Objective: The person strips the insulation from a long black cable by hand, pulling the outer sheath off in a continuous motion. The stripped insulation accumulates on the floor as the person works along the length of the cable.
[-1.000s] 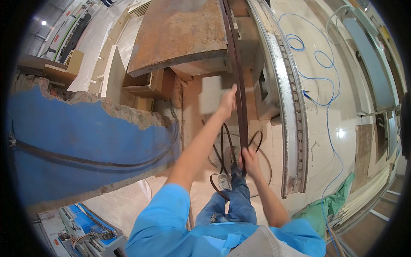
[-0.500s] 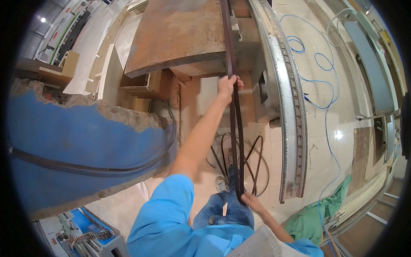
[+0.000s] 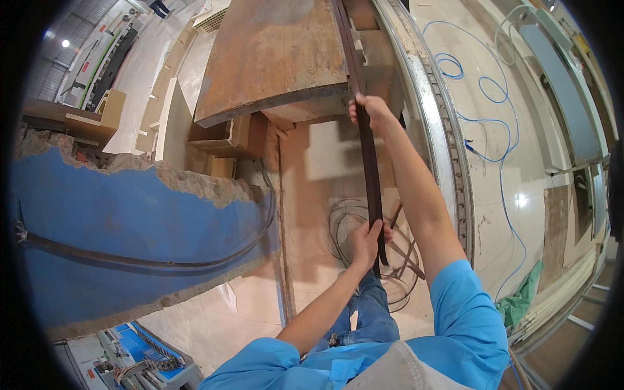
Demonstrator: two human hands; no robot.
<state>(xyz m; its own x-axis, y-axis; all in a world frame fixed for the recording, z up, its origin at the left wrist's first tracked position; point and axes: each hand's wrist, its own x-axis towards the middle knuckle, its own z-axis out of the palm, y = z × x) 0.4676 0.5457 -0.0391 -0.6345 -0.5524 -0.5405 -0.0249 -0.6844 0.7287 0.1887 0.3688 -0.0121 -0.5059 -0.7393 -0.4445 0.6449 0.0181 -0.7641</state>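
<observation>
Long, flat, dark brown strips (image 3: 369, 175), lying together like a doubled band, run from the far end of the view down towards my legs. My right hand (image 3: 372, 116) is closed around them farther off, just past the near edge of a rust-brown tabletop (image 3: 273, 58). Nearer to me, my left hand (image 3: 369, 244) grips the same strips, with fingers and thumb wrapped round them. Below it the strip ends hang loose. More strip lies in tangled loops (image 3: 335, 224) on the floor by my legs.
At left stands a blue broken-edged wall (image 3: 143, 208) with a black cable along it. Cardboard boxes (image 3: 224, 140) sit under the tabletop. A long metal rail (image 3: 426, 84) runs at right; beyond it a blue hose (image 3: 500, 162) and green cloth (image 3: 520, 299) lie on the floor.
My right hand has moved from low by my legs to far up the strips. My left hand has come back from the far position to a nearer grip. The strips now lie closer together.
</observation>
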